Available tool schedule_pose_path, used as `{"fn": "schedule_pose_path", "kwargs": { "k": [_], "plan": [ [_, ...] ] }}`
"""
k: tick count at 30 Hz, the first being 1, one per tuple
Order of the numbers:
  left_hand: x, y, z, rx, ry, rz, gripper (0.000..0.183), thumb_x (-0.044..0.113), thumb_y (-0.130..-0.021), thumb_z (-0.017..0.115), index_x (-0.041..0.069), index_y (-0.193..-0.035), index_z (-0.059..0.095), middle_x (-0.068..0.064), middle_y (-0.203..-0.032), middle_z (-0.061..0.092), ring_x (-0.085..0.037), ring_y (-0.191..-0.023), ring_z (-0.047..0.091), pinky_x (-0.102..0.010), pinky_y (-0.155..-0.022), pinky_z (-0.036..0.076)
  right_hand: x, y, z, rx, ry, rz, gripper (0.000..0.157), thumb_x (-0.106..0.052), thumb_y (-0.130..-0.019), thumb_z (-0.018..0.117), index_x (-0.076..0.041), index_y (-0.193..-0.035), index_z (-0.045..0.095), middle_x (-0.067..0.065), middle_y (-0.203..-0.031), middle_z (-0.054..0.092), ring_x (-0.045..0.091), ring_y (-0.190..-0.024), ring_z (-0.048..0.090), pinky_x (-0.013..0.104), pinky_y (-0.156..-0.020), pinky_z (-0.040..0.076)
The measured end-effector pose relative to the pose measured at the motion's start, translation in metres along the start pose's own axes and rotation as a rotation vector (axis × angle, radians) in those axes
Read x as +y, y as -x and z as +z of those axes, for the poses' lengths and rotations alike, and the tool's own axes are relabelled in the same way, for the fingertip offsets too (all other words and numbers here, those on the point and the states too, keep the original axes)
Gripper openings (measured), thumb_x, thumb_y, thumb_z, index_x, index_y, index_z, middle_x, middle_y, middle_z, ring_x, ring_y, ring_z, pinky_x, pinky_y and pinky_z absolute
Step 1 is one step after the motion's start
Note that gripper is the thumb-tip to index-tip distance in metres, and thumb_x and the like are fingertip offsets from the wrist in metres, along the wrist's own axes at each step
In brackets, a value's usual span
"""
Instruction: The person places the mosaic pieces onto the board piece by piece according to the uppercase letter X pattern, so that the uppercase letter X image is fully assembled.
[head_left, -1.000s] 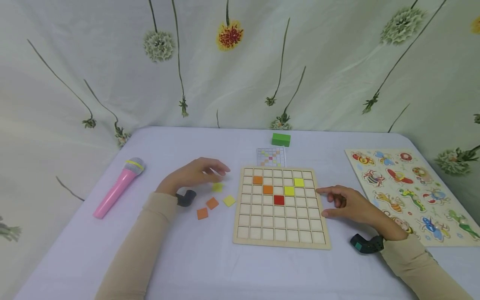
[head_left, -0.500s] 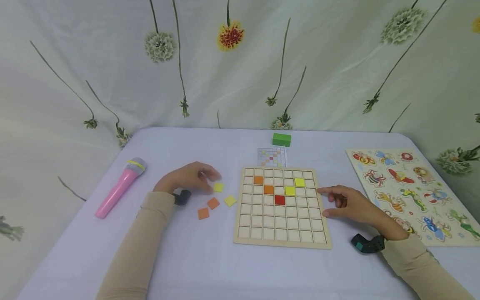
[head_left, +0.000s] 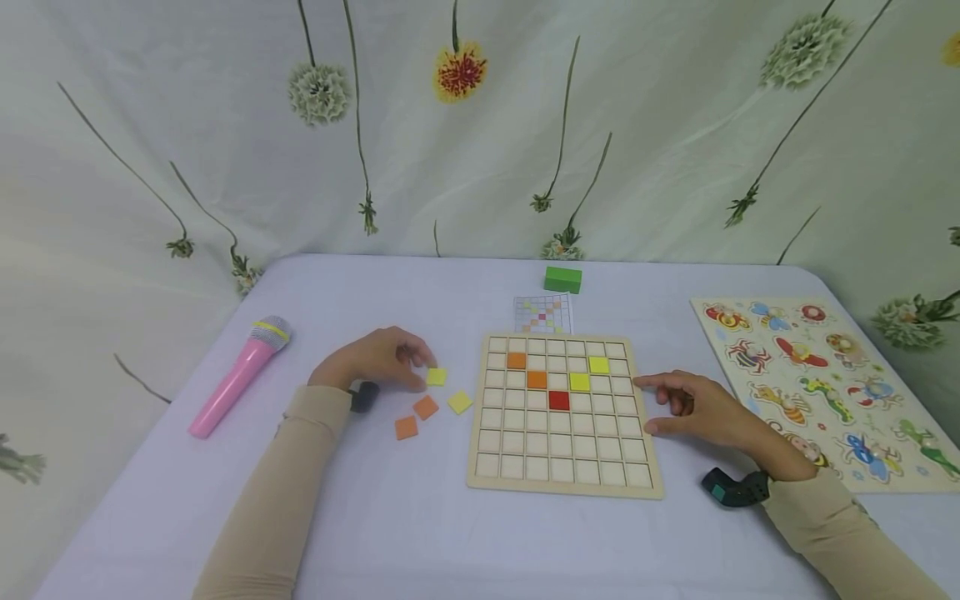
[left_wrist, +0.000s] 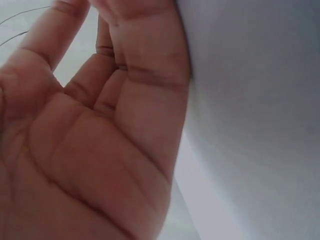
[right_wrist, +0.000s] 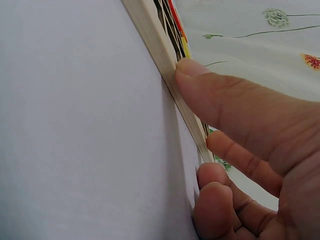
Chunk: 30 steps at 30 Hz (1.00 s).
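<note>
My left hand (head_left: 375,358) is low over the table with fingers bent and thumb apart, at the left edge of a yellow tile (head_left: 437,377). No tile shows in the left wrist view, where the palm fills the left half. Another yellow tile (head_left: 461,402) and two orange tiles, one here (head_left: 426,407) and one nearer (head_left: 407,427), lie close by. The wooden grid board (head_left: 566,489) holds a red tile (head_left: 558,401), two orange and two yellow ones. Against the board's right edge rest the index finger and thumb of my right hand (head_left: 693,408); its other fingers are bent.
Behind the board lies a printed pattern card (head_left: 543,315), with a green block (head_left: 563,279) beyond it. A pink toy microphone (head_left: 238,379) is on the left. On the right sits an insect picture board (head_left: 832,392).
My left hand has come down and back toward the left, its fingers now at the yellow tile. The right hand stays at the board's edge.
</note>
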<state>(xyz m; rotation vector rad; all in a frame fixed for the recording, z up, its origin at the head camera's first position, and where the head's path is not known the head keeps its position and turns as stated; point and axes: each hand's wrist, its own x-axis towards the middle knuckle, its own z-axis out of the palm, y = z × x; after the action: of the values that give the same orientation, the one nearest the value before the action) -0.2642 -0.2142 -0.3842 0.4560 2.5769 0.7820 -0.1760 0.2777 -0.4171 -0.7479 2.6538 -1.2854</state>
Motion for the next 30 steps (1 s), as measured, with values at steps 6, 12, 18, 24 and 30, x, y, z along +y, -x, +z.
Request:
{"fn": "schedule_pose_path", "kwargs": {
  "k": [6, 12, 18, 24, 30],
  "plan": [
    [0.002, 0.000, 0.001, 0.004, 0.005, -0.036, 0.027, 0.016, -0.085, 0.089, 0.015, -0.111, 0.081, -0.003, -0.103, 0.065, -0.024, -0.097, 0.053, -0.037, -0.083, 0.044, -0.002, -0.001, 0.001, -0.008, -0.016, 0.026, 0.058, -0.001, -0.085, 0.089, 0.012, -0.137, 0.065, 0.003, -0.098, 0.053, 0.012, -0.076, 0.044, 0.025, -0.067, 0.039],
    [0.000, -0.003, 0.003, 0.021, -0.002, -0.025, 0.026, 0.015, -0.085, 0.088, 0.014, -0.110, 0.080, -0.003, -0.101, 0.066, -0.024, -0.096, 0.053, -0.038, -0.083, 0.045, -0.002, -0.002, 0.001, -0.009, -0.013, 0.030, 0.058, 0.001, -0.085, 0.089, 0.013, -0.137, 0.064, 0.003, -0.098, 0.053, 0.012, -0.076, 0.044, 0.025, -0.067, 0.039],
    [0.001, -0.003, 0.004, 0.037, 0.006, -0.002, 0.025, 0.016, -0.087, 0.086, 0.014, -0.111, 0.081, -0.003, -0.101, 0.068, -0.023, -0.096, 0.055, -0.037, -0.084, 0.046, -0.001, -0.001, 0.001, -0.011, -0.016, 0.020, 0.058, 0.001, -0.085, 0.089, 0.013, -0.136, 0.065, 0.002, -0.098, 0.053, 0.012, -0.076, 0.044, 0.025, -0.067, 0.039],
    [0.005, -0.002, 0.005, 0.065, 0.035, 0.041, 0.026, 0.013, -0.087, 0.085, 0.012, -0.113, 0.080, -0.003, -0.098, 0.069, -0.024, -0.090, 0.058, -0.037, -0.082, 0.049, 0.000, -0.001, 0.001, -0.011, -0.017, 0.017, 0.059, 0.001, -0.085, 0.090, 0.013, -0.137, 0.064, 0.002, -0.098, 0.053, 0.012, -0.076, 0.044, 0.025, -0.066, 0.039],
    [0.012, -0.004, 0.006, 0.095, 0.028, 0.088, 0.026, 0.015, -0.085, 0.085, 0.016, -0.110, 0.081, -0.002, -0.097, 0.068, -0.022, -0.086, 0.058, -0.037, -0.079, 0.050, 0.000, -0.001, 0.001, -0.008, -0.013, 0.004, 0.058, 0.001, -0.084, 0.089, 0.013, -0.136, 0.065, 0.002, -0.098, 0.053, 0.012, -0.075, 0.044, 0.025, -0.066, 0.039]
  ]
}}
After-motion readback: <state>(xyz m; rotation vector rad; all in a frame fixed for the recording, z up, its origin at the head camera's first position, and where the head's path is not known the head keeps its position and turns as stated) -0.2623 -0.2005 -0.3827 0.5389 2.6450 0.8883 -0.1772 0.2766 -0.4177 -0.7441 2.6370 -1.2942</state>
